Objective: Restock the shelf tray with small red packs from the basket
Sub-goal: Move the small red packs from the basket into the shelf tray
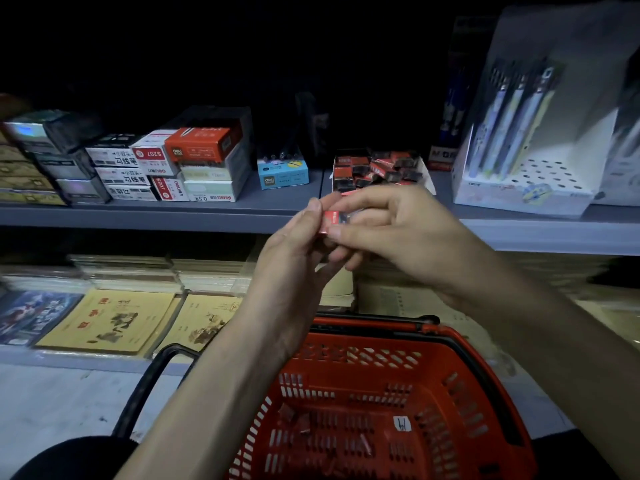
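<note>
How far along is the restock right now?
Done: the shelf tray already holds many stocked packs. In hand: the left hand and right hand pinch one held pack in front of the tray. Left: a few loose packs lie in the basket.

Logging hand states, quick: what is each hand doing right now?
Left hand: pinches the small red pack.
Right hand: pinches the same pack from the other side.
</note>
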`<state>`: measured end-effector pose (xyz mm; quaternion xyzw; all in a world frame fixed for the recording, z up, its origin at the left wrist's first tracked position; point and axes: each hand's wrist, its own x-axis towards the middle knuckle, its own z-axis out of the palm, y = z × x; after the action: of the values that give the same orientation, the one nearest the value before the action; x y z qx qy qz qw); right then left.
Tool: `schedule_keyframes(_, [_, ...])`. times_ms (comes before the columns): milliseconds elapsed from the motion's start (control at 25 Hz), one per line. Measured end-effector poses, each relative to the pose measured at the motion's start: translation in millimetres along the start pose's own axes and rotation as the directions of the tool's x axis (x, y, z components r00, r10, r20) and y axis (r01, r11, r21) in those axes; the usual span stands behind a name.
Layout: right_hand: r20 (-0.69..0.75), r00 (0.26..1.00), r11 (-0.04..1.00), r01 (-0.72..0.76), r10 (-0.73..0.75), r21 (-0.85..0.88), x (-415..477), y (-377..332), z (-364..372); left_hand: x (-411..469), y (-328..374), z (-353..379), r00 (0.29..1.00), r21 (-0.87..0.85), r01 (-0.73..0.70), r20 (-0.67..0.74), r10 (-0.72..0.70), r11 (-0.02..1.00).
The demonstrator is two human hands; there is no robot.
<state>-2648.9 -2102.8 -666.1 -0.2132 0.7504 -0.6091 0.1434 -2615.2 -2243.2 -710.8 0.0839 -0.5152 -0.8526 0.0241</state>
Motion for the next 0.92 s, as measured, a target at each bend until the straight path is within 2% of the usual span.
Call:
schedule_keyframes(80, [-0.101, 0.995, 0.998, 0.021, -0.014, 0.066, 5, 1, -1, -1, 1, 1, 1.0, -0.04, 0.023, 0.001, -0.023, 0.999])
schedule_keyframes(120, [-0.192, 0.98, 0.998, 0.054, -0.047, 0.028, 10, 1, -6, -1, 2, 1, 0.999, -0.061, 0.036, -0.009, -0.037, 0.998])
schedule_keyframes(200, [-0.401, 0.882, 0.949, 0.141, -0.249, -0.281, 25, 3, -22, 0, 4, -3, 0.998, -0.064, 0.042, -0.041, -0.045, 0.997])
schedule_keyframes(240, [-0.444, 0.807, 0.862, 0.149, -0.389, -0.484, 32, 5, -31, 1, 4, -6, 0.998, -0.044, 0.036, -0.058, -0.039, 0.998])
schedule_keyframes(280, [-0.422, 0.752, 0.746, 0.138, -0.507, -0.652, 39, 8, -37, 1, 5, -8, 0.997, -0.021, 0.028, -0.066, -0.029, 0.999])
schedule_keyframes(320, [-0.361, 0.739, 0.633, 0.114, -0.569, -0.766, 45, 12, -41, 1, 6, -9, 0.997, 0.001, 0.022, -0.067, -0.022, 1.0])
schedule_keyframes(360, [-0.289, 0.767, 0.537, 0.085, -0.573, -0.839, 52, 16, -44, 0, 5, -9, 0.998, 0.019, 0.018, -0.064, -0.017, 1.0])
schedule_keyframes(440, [-0.157, 0.861, 0.373, 0.041, -0.484, -0.927, 60, 26, -48, -2, 3, -10, 0.999, 0.071, 0.001, -0.05, 0.002, 0.997])
schedule_keyframes(520, [-0.055, 0.916, 0.267, 0.058, -0.398, -0.962, 57, 33, -52, -5, 0, -11, 0.997, 0.181, -0.042, -0.053, 0.052, 0.983])
schedule_keyframes(600, [-0.016, 0.912, 0.259, 0.099, -0.409, -0.961, 42, 35, -57, -8, -4, -13, 0.99, 0.345, -0.107, -0.05, 0.133, 0.932])
schedule_keyframes(680, [-0.046, 0.89, 0.323, 0.116, -0.453, -0.939, 20, 34, -56, -11, -12, -18, 0.972, 0.533, -0.201, 0.002, 0.236, 0.822])
schedule_keyframes(720, [-0.058, 0.886, 0.353, 0.123, -0.46, -0.927, 9, 32, -53, -13, -16, -21, 0.958, 0.633, -0.248, 0.049, 0.282, 0.734])
schedule_keyframes(800, [-0.03, 0.895, 0.38, 0.158, -0.444, -0.911, -13, 30, -41, -18, -24, -30, 0.922, 0.801, -0.33, 0.16, 0.352, 0.5])
schedule_keyframes(920, [0.051, 0.886, 0.354, 0.237, -0.461, -0.905, -44, 39, -25, -30, -30, -46, 0.878, 0.903, -0.392, 0.312, 0.362, 0.173])
